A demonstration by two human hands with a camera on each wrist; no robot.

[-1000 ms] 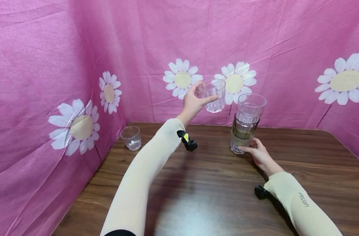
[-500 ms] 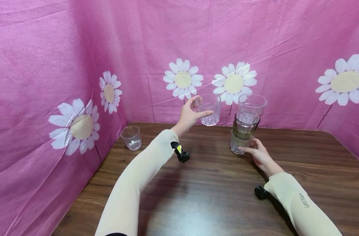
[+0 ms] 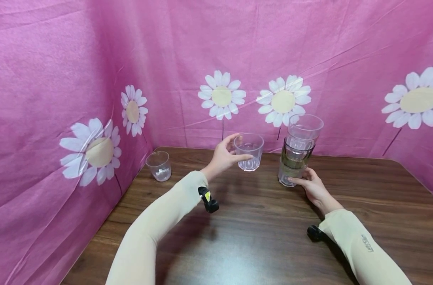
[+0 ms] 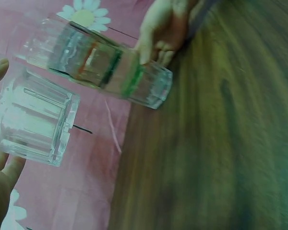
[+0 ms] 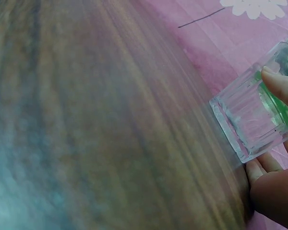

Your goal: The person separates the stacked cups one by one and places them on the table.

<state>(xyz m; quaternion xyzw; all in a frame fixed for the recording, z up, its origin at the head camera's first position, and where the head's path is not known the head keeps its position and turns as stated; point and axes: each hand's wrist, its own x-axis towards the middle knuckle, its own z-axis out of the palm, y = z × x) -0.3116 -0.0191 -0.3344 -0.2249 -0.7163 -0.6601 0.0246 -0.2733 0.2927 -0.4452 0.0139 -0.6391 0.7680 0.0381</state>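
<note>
In the head view my left hand (image 3: 223, 157) holds a clear faceted drinking glass (image 3: 250, 158) upright, thumb on the near side and fingers behind it. The left wrist view shows the glass's thick base raised off the tabletop. To its right stands a stack of nested glasses: a clear top glass (image 3: 304, 128), a smoky green-tinted glass (image 3: 295, 158) in the middle, and a clear bottom glass (image 3: 286, 179) on the table. My right hand (image 3: 316, 190) grips the bottom glass low down, thumb in front, as the right wrist view (image 5: 278, 96) also shows for the thumb.
A single clear glass (image 3: 159, 168) stands upright at the table's far left edge. The brown wood-grain table (image 3: 252, 229) ends at a pink curtain (image 3: 180, 59) printed with white daisies, which encloses the back and sides.
My left hand has come down and slightly left with the glass, from high in front of the curtain to lower near the table's back edge. The right hand and stack stay put.
</note>
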